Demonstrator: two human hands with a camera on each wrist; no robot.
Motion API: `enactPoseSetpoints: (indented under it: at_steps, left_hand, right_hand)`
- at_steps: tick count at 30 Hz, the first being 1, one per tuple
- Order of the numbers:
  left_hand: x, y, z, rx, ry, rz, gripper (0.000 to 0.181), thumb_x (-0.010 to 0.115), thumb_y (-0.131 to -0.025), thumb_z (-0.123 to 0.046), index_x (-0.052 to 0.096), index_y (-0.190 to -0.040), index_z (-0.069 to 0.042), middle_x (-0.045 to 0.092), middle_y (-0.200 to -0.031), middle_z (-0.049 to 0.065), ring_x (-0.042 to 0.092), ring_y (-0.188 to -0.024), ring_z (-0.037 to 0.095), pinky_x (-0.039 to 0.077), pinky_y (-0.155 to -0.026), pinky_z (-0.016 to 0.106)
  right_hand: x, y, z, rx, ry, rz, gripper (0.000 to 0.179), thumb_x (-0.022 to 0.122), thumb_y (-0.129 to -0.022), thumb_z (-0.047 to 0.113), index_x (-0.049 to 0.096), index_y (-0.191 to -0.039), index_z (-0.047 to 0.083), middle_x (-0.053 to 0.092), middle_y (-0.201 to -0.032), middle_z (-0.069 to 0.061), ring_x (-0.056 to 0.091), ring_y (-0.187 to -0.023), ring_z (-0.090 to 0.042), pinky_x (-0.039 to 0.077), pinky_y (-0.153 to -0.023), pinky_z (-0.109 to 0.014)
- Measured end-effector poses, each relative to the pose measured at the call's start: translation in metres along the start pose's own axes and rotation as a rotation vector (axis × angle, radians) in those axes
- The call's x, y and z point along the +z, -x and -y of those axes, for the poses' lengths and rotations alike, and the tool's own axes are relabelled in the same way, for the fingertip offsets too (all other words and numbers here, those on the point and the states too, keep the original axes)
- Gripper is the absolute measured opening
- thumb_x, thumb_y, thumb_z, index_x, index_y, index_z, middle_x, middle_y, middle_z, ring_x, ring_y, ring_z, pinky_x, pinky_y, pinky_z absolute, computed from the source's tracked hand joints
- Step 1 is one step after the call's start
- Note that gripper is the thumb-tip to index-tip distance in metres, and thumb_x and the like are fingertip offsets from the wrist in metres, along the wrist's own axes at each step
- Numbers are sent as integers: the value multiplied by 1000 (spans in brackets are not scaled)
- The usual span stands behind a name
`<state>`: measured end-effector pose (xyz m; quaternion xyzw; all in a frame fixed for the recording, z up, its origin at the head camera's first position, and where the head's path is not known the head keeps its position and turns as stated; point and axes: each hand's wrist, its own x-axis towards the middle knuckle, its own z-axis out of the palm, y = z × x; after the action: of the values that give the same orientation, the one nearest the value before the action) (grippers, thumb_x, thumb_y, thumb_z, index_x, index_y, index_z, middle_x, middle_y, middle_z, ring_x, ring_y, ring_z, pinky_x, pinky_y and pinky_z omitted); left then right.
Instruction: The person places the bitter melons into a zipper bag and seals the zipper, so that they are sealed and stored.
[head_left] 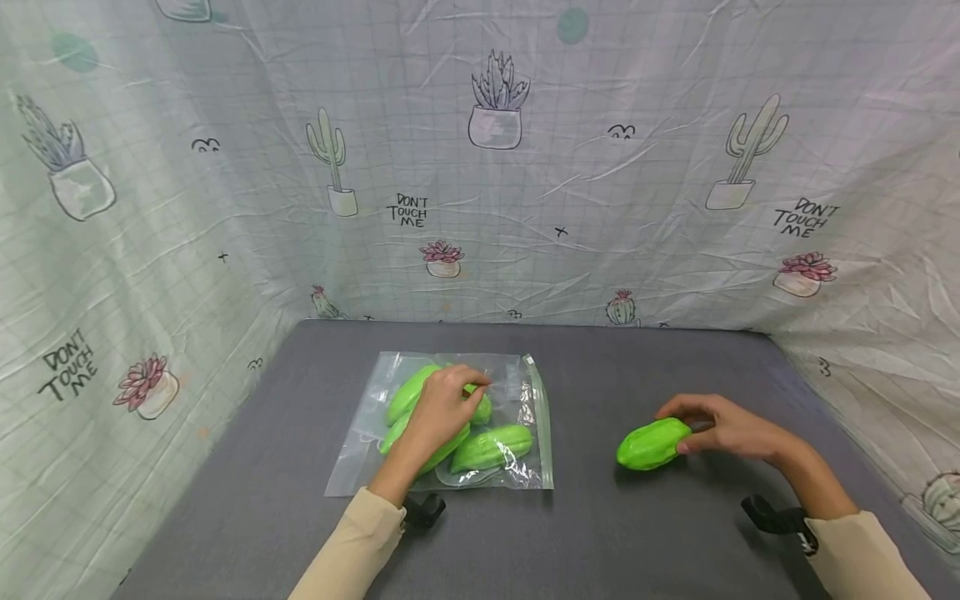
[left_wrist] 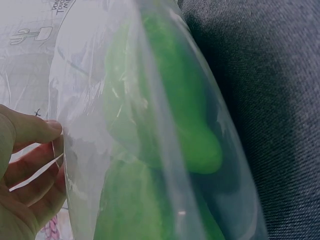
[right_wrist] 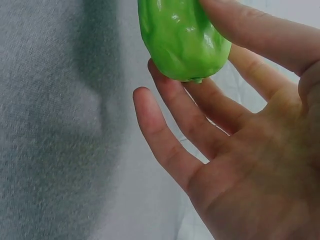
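Note:
A clear zip bag (head_left: 525,467) lies on the table with several green, ridged, gourd-like vegetables (head_left: 491,448) inside. My left hand (head_left: 444,408) reaches over the bag. In the left wrist view, its thumb and fingers (left_wrist: 52,129) pinch the edge of the plastic, and vegetables (left_wrist: 175,100) show through the film. To the right of the bag, my right hand (head_left: 723,429) holds another green ridged vegetable (head_left: 651,444) by its near end, between thumb and fingers. The right wrist view shows the rounded stem end of this vegetable (right_wrist: 185,50), with two fingers stretched past it.
The dark grey table (head_left: 585,533) extends around the bag and between the hands. A hanging cloth (head_left: 562,183) printed with potted cacti encloses the back and both sides. Black straps (head_left: 772,515) sit at both wrists.

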<state>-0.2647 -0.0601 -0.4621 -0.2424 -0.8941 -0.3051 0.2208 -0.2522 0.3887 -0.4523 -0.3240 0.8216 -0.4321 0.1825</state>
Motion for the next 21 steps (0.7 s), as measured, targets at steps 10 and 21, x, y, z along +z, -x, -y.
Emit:
enactPoseSetpoints:
  at_steps: [10, 21]
  left_hand:
    - [-1, 0, 0, 8, -12, -6, 11, 78, -87, -5, 80, -96, -10, 79, -96, 4, 74, -79, 18, 60, -79, 36]
    - [-1, 0, -1, 2, -11, -3, 11, 78, -87, -5, 80, -97, -10, 79, -96, 4, 74, -80, 18, 59, -79, 37]
  right_hand:
    - [4, -12, 1, -3, 44, -17, 39, 72, -95, 11, 62, -131, 1, 68, -125, -22, 68, -107, -2, 57, -84, -24]
    - [14, -28, 6, 8, 21, -23, 40, 73, -95, 13, 62, -131, 2, 66, -126, -24, 68, -107, -4, 58, -82, -26]
